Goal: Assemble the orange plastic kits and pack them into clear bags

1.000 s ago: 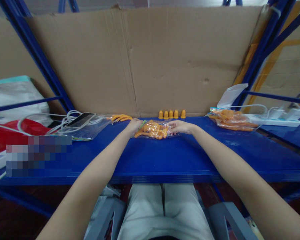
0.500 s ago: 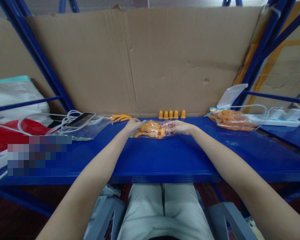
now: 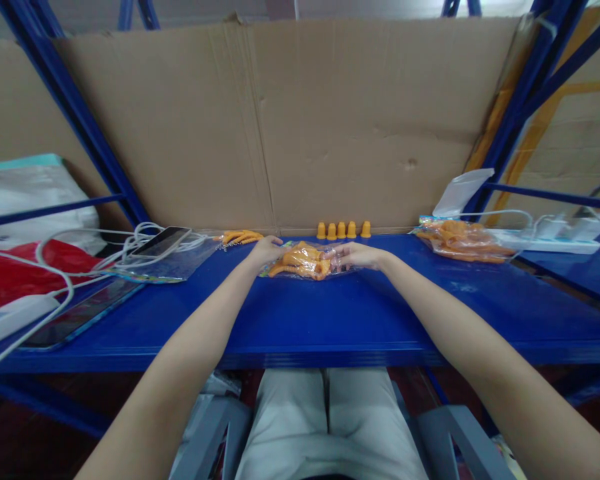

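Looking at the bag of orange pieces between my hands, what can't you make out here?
Head view:
Clear bag: what its orange pieces are, and how many; too small, jumbled behind plastic.
Left hand and right hand: pinching the bag or resting on it; fingers too small.
Bag's ends: covered by both hands.
Second bag, far right: contents too small.

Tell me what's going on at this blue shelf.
A seated person has both hands on a clear bag of orange pieces lying on the blue shelf. The left hand grips its left end and the right hand its right end. Just behind, five orange cones stand in a row against the cardboard. A second filled bag lies off to the right, and a phone to the left.
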A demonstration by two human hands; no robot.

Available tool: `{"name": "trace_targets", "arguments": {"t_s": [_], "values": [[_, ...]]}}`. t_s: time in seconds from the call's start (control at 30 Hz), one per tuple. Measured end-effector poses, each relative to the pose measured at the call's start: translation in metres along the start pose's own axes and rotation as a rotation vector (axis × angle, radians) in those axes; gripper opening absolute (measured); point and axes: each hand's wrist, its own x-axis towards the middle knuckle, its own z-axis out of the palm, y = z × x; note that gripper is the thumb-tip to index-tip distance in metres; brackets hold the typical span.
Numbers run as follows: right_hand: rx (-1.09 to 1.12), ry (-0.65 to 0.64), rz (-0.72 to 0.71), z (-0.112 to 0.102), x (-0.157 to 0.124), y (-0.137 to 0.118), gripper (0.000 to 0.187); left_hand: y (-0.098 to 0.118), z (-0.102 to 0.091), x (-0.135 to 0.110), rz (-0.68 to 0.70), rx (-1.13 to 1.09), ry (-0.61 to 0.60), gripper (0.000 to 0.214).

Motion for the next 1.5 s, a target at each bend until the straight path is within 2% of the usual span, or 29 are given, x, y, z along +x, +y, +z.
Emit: {"name": "trace_targets", "arguments": {"t_s": [0.2,0.43,0.67,0.8,0.9,1.07,1.2,1.4,1.5], "values": [[-0.035,0.012,-0.014,-0.001,0.001,0.001,0.033,0.003,0.002,-0.002,0.007,-0.025,0.021,0.023],[-0.085,0.052,-0.044,0.002,0.002,-0.002,0.029,0.004,0.005,-0.003,0.02,-0.009,0.037,0.017],[-0.054,0.109,-0.027,0.002,-0.004,-0.013,0.014,0.0,0.005,-0.001,0.046,0.016,0.046,0.016],[0.059,0.036,-0.034,-0.002,-0.011,-0.021,0.028,-0.002,0.005,0.002,0.054,-0.004,0.034,0.017],[0.052,-0.008,-0.036,-0.003,-0.014,-0.025,0.04,-0.005,0.006,0.006,0.076,-0.043,0.034,0.02],[-0.131,0.083,-0.094,0.0,-0.012,-0.025,0.027,-0.009,0.005,0.013,0.128,-0.036,0.019,0.028],[-0.166,0.156,-0.082,-0.004,-0.008,-0.021,0.025,-0.009,-0.001,0.011,0.208,0.062,-0.052,0.036],[-0.32,0.487,-0.037,-0.016,-0.001,-0.008,0.013,0.002,-0.007,-0.005,0.335,0.349,-0.243,0.06],[-0.5,0.641,-0.018,-0.017,0.001,-0.004,0.012,0.007,-0.002,-0.013,0.325,0.439,-0.328,0.072]]}}
